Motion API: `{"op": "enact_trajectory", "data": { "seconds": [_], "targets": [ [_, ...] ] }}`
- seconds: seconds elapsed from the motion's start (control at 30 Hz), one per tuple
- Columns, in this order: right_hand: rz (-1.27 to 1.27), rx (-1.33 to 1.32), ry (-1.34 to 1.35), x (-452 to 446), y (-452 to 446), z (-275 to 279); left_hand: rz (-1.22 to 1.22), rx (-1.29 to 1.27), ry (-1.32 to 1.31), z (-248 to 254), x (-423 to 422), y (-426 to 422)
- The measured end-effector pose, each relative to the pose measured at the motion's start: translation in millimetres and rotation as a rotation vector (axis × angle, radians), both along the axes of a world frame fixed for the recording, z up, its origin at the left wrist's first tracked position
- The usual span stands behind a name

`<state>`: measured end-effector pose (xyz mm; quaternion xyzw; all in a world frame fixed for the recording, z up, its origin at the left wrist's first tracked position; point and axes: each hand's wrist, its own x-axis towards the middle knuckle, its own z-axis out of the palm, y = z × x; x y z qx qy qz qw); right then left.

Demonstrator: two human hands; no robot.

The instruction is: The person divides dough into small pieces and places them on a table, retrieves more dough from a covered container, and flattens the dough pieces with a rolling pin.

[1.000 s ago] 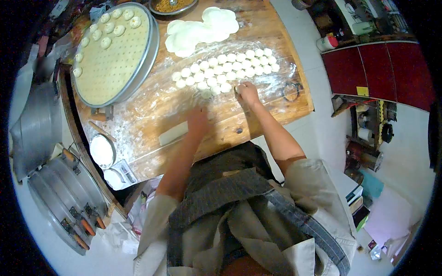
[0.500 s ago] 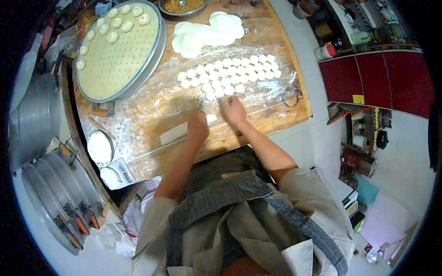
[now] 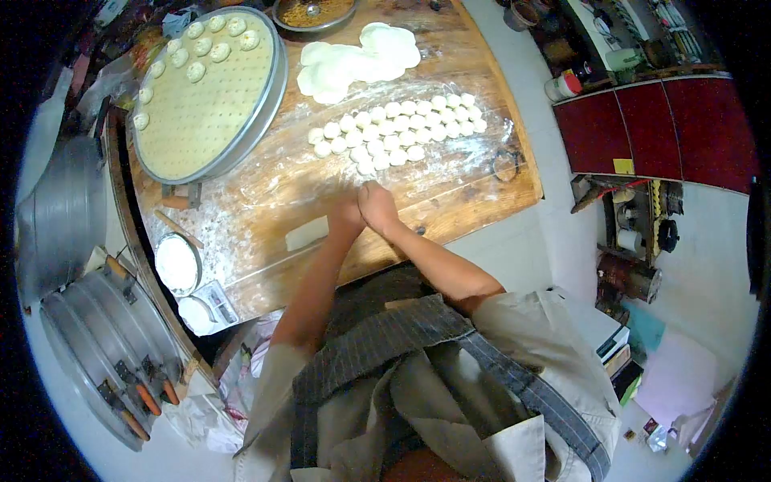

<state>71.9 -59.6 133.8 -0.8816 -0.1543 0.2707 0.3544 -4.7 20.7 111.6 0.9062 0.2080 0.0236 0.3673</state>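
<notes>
On the floured wooden table (image 3: pixel 265 205), my left hand (image 3: pixel 346 214) is closed around one end of a pale dough roll (image 3: pixel 307 234), which sticks out to its left. My right hand (image 3: pixel 377 206) is closed and pressed against my left hand; what its fingers hold is hidden. Just beyond both hands lie rows of small dough pieces (image 3: pixel 391 127). Behind those rows are flat, overlapping dough rounds (image 3: pixel 358 62).
A round steamer tray (image 3: pixel 210 112) with several filled buns stands at the back left. Behind is a bowl of filling (image 3: pixel 315 13). At the left edge are a flour bowl (image 3: pixel 177 263), a small rolling stick (image 3: pixel 178 228) and a scale (image 3: pixel 217 302).
My right hand has moved left from beside the dough pieces to meet my left hand. Less of the dough roll shows beside my left hand.
</notes>
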Motion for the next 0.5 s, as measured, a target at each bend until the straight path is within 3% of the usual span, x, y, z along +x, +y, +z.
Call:
{"op": "enact_trajectory", "data": {
  "seconds": [0.07, 0.17, 0.2, 0.23, 0.3, 0.33, 0.37, 0.43, 0.5],
  "targets": [
    [0.007, 0.076, -0.002, 7.7, -10.0, 5.8, -0.004, -0.013, 0.041, -1.8, 6.8, -2.1],
    [0.083, 0.153, 0.219, 26.7, -31.7, 20.1, -0.124, 0.021, 0.437, -24.8, 20.0, -2.9],
    [0.082, 0.153, 0.220, 33.2, -38.9, 11.1, -0.082, 0.094, 0.254, -74.5, 12.9, -0.7],
    [0.206, 0.235, 0.051, 41.3, -51.5, -6.9, -0.037, 0.159, 0.070, -102.1, 10.9, -5.4],
    [0.021, 0.301, 0.135, 74.8, -75.8, 7.7, -0.055, 0.159, 0.104, -51.3, 20.1, -9.4],
    [-0.280, 0.291, 0.403, 95.5, -83.8, 33.4, -0.062, 0.176, 0.155, -20.6, 19.1, -4.8],
    [-0.373, 0.169, 0.337, 121.7, -110.4, -56.3, -0.063, 0.181, 0.160, -3.5, 20.9, -3.2],
    [-0.011, -0.085, -0.049, 155.5, -121.1, -62.6, -0.164, 0.260, 0.330, 14.5, 16.7, -2.6],
    [-0.453, 0.255, 0.252, 166.7, -112.9, -61.5, -0.167, 0.244, 0.312, 1.4, 8.0, -4.5]
  ]
}}
